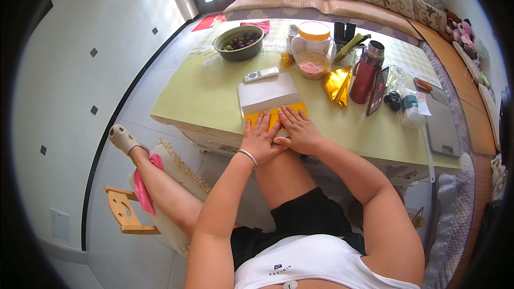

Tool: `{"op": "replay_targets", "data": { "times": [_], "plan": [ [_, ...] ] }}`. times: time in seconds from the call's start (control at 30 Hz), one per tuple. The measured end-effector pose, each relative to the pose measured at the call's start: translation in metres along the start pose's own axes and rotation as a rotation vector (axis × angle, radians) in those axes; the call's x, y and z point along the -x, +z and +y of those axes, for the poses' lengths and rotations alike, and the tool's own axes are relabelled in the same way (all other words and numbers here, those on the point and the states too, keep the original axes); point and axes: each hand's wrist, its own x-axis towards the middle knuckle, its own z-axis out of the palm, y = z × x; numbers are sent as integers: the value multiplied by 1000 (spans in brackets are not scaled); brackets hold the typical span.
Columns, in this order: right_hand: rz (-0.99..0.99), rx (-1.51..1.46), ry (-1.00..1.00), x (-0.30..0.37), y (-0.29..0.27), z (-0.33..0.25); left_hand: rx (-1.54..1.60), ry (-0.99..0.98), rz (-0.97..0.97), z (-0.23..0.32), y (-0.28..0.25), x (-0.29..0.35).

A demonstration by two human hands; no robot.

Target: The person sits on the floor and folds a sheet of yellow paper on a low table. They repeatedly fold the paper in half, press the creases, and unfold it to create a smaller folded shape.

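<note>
A folded sheet of paper or thin card (270, 93), white above with a yellow band below, lies at the near edge of the green-topped table. My left hand (261, 140), with a bangle at its wrist, rests flat on the yellow band with its fingers stretched out. Beside it, my right hand (299, 131) presses flat on the same band, its thumb touching the left hand. Neither hand grasps anything. The palms hide part of the sheet's lower edge. Just beyond the sheet is a white remote control (261, 74).
A green basket of grapes (239, 43) stands far left on the table (187, 91). Toward the right are an orange-lidded jar (312, 53), folded gold foil (338, 86), a red thermos (367, 75), an upright phone (378, 92), a tissue pack (413, 109) and a grey board (443, 128).
</note>
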Motion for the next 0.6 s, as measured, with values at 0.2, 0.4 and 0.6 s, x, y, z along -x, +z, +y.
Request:
{"op": "replay_targets", "data": {
  "times": [0.2, 0.4, 0.6],
  "plan": [
    [-3, 23, 4, -1, 0, 0, 14, -41, 1, -1, 3, 0],
    [7, 22, -2, -1, 7, 4, -1, -135, -7, -1, 1, 8],
    [28, 76, -31, -1, 9, 4, 7, -209, 6, -20, 4, 21]
  ]
}}
